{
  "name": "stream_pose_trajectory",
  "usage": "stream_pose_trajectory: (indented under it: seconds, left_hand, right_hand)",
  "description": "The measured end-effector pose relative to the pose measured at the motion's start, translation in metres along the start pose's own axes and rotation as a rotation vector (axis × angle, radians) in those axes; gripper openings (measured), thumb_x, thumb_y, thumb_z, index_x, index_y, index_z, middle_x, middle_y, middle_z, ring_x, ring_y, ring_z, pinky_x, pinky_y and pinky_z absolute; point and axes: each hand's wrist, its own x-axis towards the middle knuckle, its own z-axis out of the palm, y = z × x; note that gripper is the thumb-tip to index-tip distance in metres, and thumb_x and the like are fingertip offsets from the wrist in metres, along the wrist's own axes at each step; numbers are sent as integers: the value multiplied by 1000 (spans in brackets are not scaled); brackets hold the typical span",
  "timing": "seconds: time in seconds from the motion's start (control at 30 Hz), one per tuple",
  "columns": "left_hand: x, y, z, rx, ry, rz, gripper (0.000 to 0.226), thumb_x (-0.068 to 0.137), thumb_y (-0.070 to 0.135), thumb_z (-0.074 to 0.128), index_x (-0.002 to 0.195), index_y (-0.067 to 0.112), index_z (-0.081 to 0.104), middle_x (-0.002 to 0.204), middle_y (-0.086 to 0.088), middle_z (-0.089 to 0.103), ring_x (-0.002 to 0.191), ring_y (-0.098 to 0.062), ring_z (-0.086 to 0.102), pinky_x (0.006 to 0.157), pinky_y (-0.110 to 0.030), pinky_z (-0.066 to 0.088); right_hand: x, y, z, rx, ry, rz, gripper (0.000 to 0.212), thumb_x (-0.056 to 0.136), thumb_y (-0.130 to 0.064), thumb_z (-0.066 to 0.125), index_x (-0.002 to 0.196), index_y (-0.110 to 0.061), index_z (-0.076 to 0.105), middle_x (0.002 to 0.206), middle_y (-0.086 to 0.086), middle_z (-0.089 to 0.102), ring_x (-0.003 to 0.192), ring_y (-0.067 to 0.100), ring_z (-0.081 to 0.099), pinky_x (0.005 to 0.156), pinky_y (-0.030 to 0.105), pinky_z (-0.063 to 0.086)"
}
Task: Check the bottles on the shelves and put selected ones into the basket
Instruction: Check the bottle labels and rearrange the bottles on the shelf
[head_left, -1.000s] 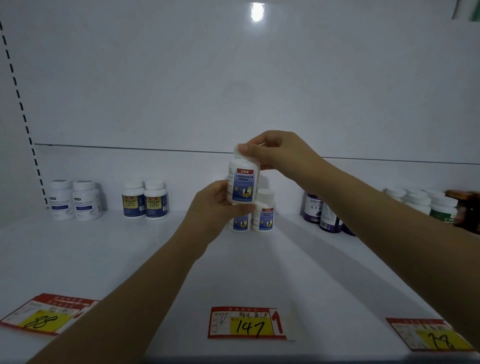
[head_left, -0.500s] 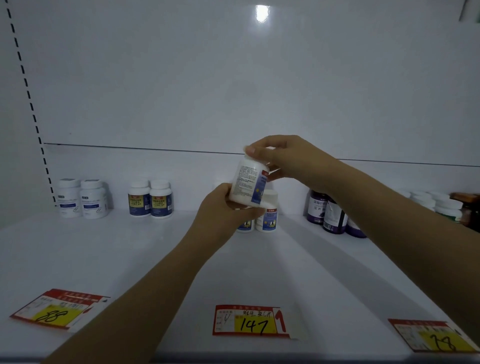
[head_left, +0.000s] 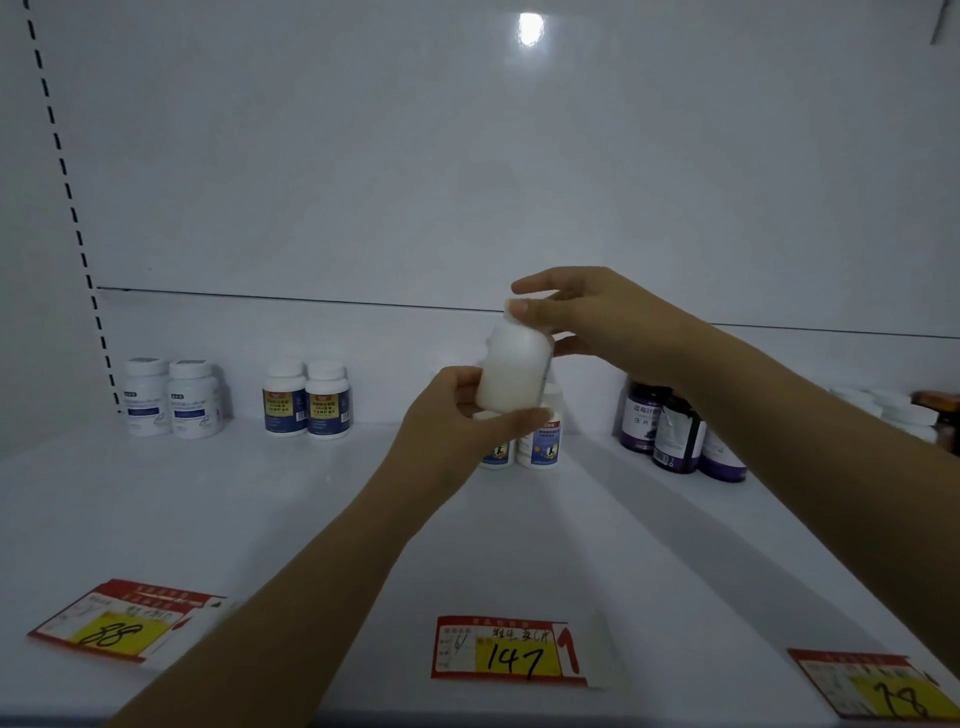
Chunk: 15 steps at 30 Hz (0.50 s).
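I hold a white bottle (head_left: 514, 371) upright above the middle of the white shelf (head_left: 260, 519), its plain white side facing me. My left hand (head_left: 457, 421) grips its lower part from the left and below. Fingers of my right hand (head_left: 582, 322) pinch its cap from the right. Two matching white bottles with blue labels (head_left: 540, 444) stand on the shelf just behind, partly hidden by my left hand. No basket is in view.
At the back left stand two white bottles (head_left: 171, 397) and two blue-labelled bottles (head_left: 306, 400). Dark purple bottles (head_left: 675, 434) stand at the right, with white-capped bottles (head_left: 904, 413) further right. Price tags 88 (head_left: 119, 621), 147 (head_left: 509, 649) and 78 (head_left: 893, 686) lie along the front edge.
The bottle has turned in my hands: its blue label faced me, then swung to the right, and now only plain white shows. Both hands stayed on it.
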Motion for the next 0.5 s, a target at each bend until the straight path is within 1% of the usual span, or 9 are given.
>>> stream_pose_trajectory:
  seconds: [0.07,0.13,0.2,0.27,0.33,0.4,0.43,0.47,0.5]
  left_hand:
    - [-1,2,-3,-23,-89,-38,44,76,26,75,112,23,50,103,11,63,87,2,61,70,-13,48]
    - [-1,3,-2,-20,-101,-31,41,79,23,73,113,21,52,102,10,63,86,2,61,69,-11,48]
    - [0,3,2,-3,-12,7,43,75,20,77,109,21,50,98,11,60,83,1,60,65,-9,49]
    - [2,2,7,25,79,39,47,71,20,80,106,20,48,100,6,59,87,-6,60,69,-12,50]
    - [3,4,11,28,101,35,51,69,20,81,107,19,47,105,3,58,92,-12,60,73,-16,50]
    - [3,7,10,26,41,1,53,72,23,79,114,18,47,107,3,58,94,-12,59,77,-18,50]
    - [3,8,9,35,-10,-20,53,74,25,76,118,17,48,107,5,59,93,-10,60,77,-17,50]
    - [3,9,7,42,-56,-32,50,75,27,75,118,18,50,102,10,61,88,-5,61,74,-13,50]
    - [4,10,5,42,-81,-34,44,76,27,74,114,21,52,95,16,61,82,1,61,67,-9,49]
  right_hand:
    - [-2,2,-6,96,-85,9,41,91,-22,62,132,-18,53,116,5,66,107,15,64,89,27,54]
    - [-2,2,-8,184,-145,10,40,93,-17,59,132,-19,53,119,5,65,111,16,62,93,31,52]
    - [-2,2,-5,123,-136,17,39,92,-25,60,130,-21,55,121,1,63,112,13,60,92,31,53]
    - [0,-1,-1,-36,-82,7,41,86,-39,64,123,-21,60,115,-1,64,105,11,63,86,27,56]
    - [1,-2,-1,-59,-37,-15,37,84,-39,67,112,-16,65,108,3,68,96,14,67,78,24,58]
    - [1,-2,-5,17,-41,-15,32,85,-30,67,113,-15,65,106,6,70,95,15,68,77,21,57]
    - [1,-2,-9,61,-54,-10,32,86,-25,66,117,-15,64,108,7,70,97,16,68,80,22,57]
    - [1,-2,-11,112,-76,-3,33,88,-21,65,120,-15,63,111,8,69,101,17,67,84,24,56]
    - [1,-1,-13,165,-104,1,32,89,-17,63,121,-15,62,114,8,68,105,19,66,88,27,56]
